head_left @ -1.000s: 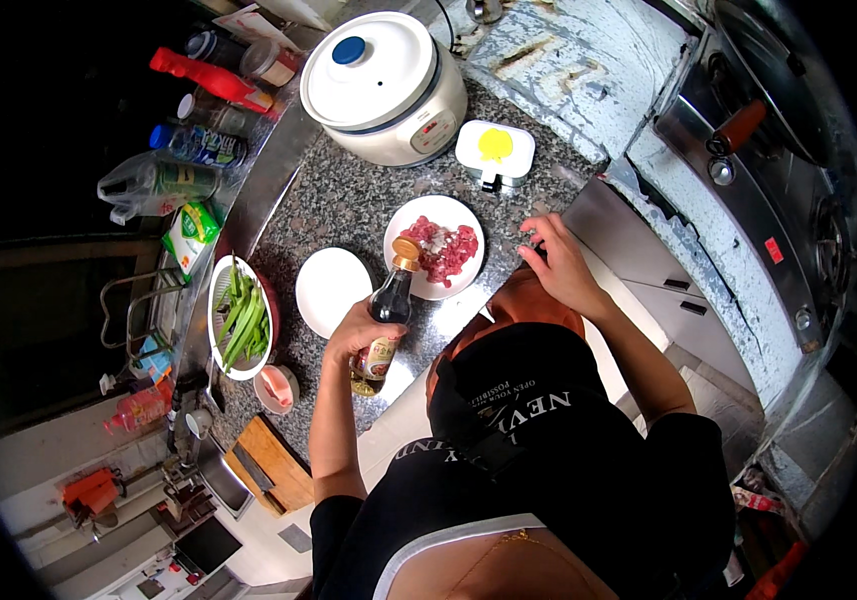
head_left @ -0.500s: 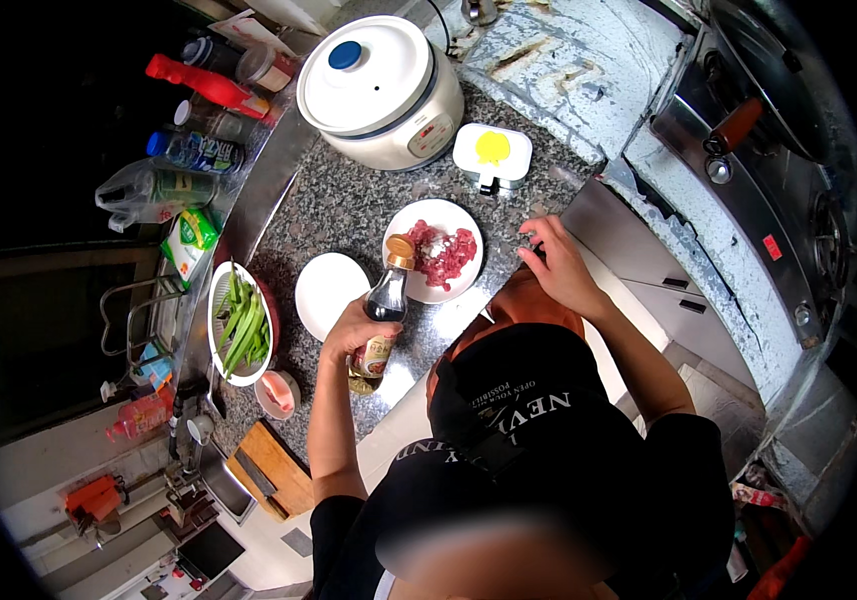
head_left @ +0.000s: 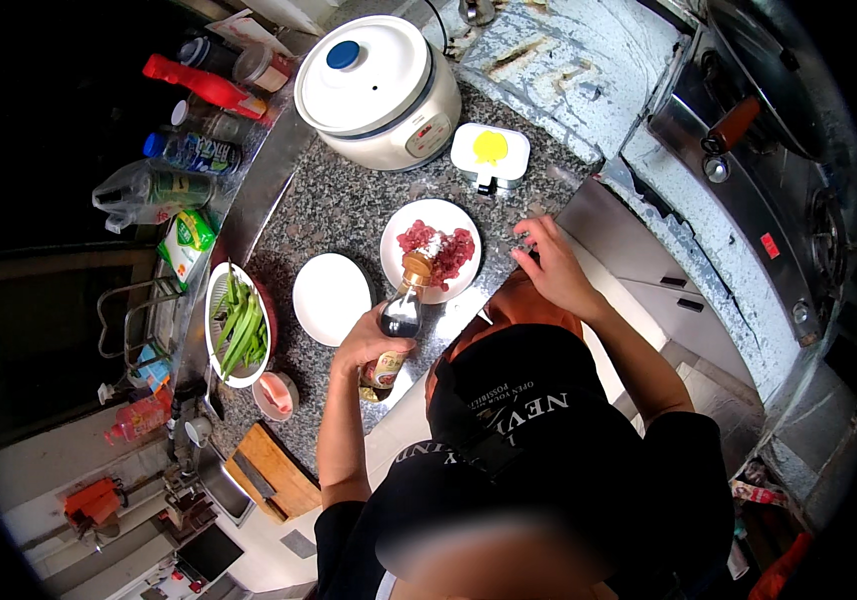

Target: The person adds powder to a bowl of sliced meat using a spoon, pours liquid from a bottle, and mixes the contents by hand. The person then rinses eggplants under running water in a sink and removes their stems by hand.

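Note:
My left hand (head_left: 364, 345) is wrapped round a glass bottle of dark sauce (head_left: 401, 318), which leans toward the white plate of meat. Its gold cap (head_left: 416, 266) overlaps the near side of that plate (head_left: 395, 222). Chopped red meat (head_left: 454, 252) lies there with a little white powder (head_left: 436, 243) on top. Whether anything runs from the bottle I cannot tell. To the right of the plate, my right hand (head_left: 556, 268) hovers by the counter edge, fingers bent but apart, with nothing visible in them. A bare white plate (head_left: 333, 300) rests left of the bottle.
A white electric cooker (head_left: 374, 95) stands at the back, beside a white box with a yellow patch (head_left: 497, 155). At left are a basket (head_left: 215, 335) of green pods (head_left: 244, 325), a small pinkish bowl (head_left: 276, 396) and a cutting board (head_left: 284, 475) with a knife (head_left: 252, 475).
My left hand has shifted slightly right with the bottle. The bottle's cap has dropped lower and nearer the meat. My right hand has hardly moved.

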